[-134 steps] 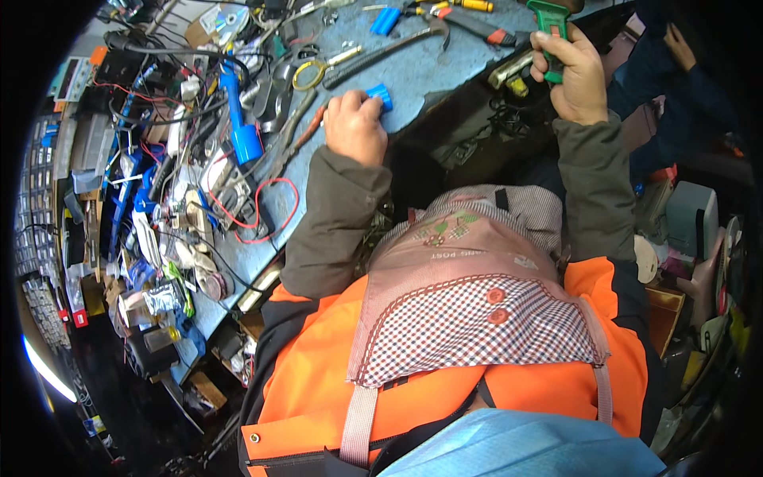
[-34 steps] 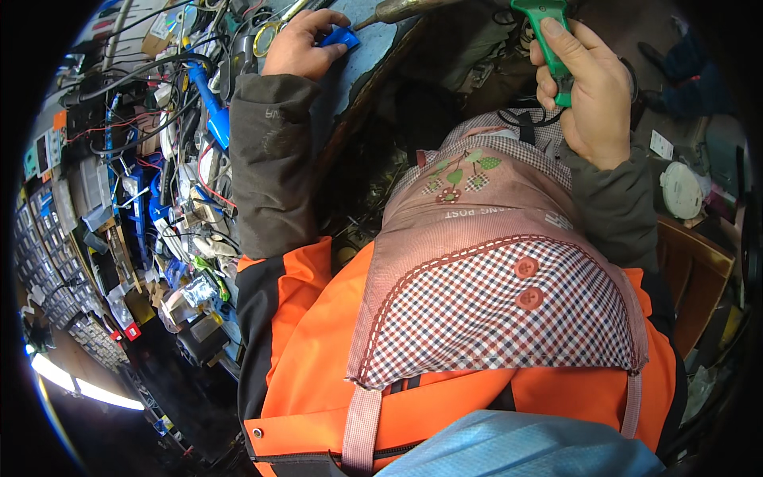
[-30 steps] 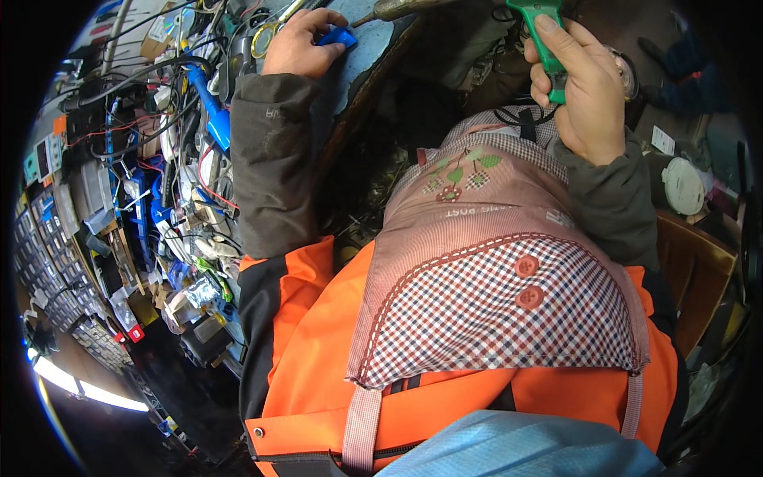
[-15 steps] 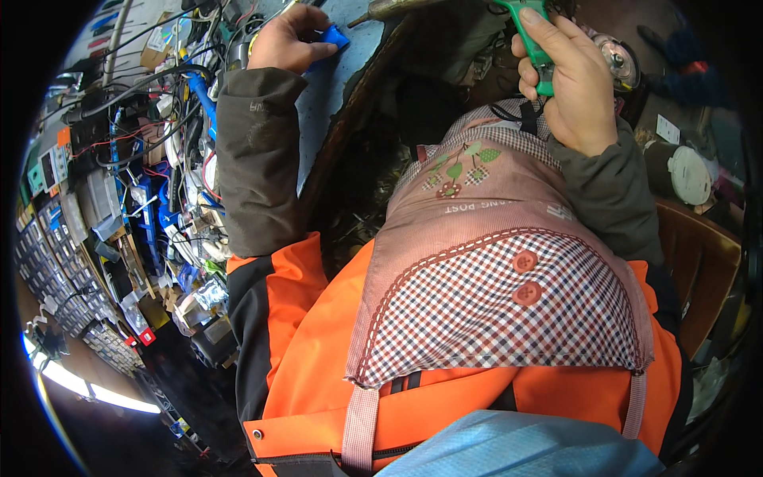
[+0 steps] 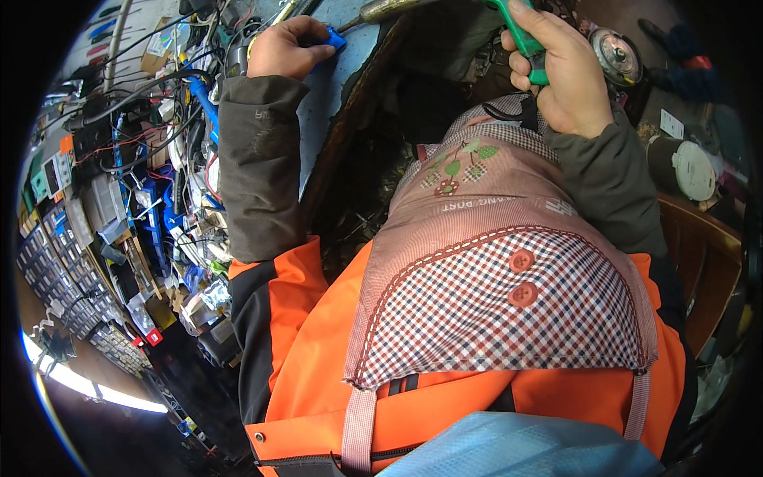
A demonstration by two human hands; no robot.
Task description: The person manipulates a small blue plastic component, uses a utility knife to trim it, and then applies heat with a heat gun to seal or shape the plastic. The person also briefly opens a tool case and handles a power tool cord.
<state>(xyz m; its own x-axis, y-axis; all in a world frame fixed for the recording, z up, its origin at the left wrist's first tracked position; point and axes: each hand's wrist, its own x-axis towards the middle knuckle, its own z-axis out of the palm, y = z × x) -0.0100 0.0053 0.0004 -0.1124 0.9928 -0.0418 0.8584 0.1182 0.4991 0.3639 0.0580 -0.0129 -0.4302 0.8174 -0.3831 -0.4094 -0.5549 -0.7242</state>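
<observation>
A blue block [image 5: 334, 37] pinched, a green handle [image 5: 520, 36] held

I see the left hand [image 5: 280, 51] pinching the blue block between thumb and fingers, over the table [image 5: 319, 119] near its edge; whether it rests there I can't tell. The right hand [image 5: 572, 78] has its grip closed round the green handle, beyond the table, the top out of sight. Both look light, stiff and maybe slick, best taken by the block's sides and the handle's middle
</observation>
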